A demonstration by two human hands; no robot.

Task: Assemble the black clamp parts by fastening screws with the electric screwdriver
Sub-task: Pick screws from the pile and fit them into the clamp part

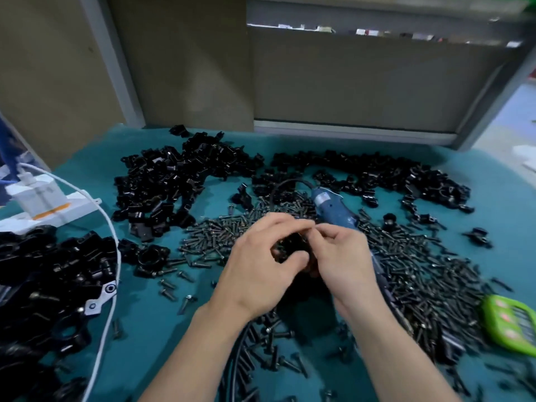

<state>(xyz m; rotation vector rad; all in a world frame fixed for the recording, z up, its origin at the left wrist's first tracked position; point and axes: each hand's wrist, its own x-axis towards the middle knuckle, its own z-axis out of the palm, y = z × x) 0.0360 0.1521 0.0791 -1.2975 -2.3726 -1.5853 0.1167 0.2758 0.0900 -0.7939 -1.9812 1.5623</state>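
Just the head view to go on. Both hands are up over the middle of the surface [150,323], busy with one clamp part [290,245]. The left hand [258,265] is curled round it with the thumb across the front. The right hand [343,258] pinches at its top edge, fingertips bunched together. Could be a screw in that pinch, but it's too blurry to tell.

I'd call this the seat-the-screw step, with driving not started. The screwdriver [333,206] lies on the surface just behind the right hand, and nobody's holding it. Next move, I reckon: get a screw standing straight in its hole, then free the right hand for the screwdriver while the left steadies the part.

Counts:
- two hands, one clamp part in them, one screwdriver
- three piles of loose clamp bits: back-left heap [179,181], back-right heap [412,181], near-left heap [43,285]
- screws [420,274] in one big spread, way too many to count
- one green gadget [510,323]
- one power strip [43,198] with one white cable [111,227]
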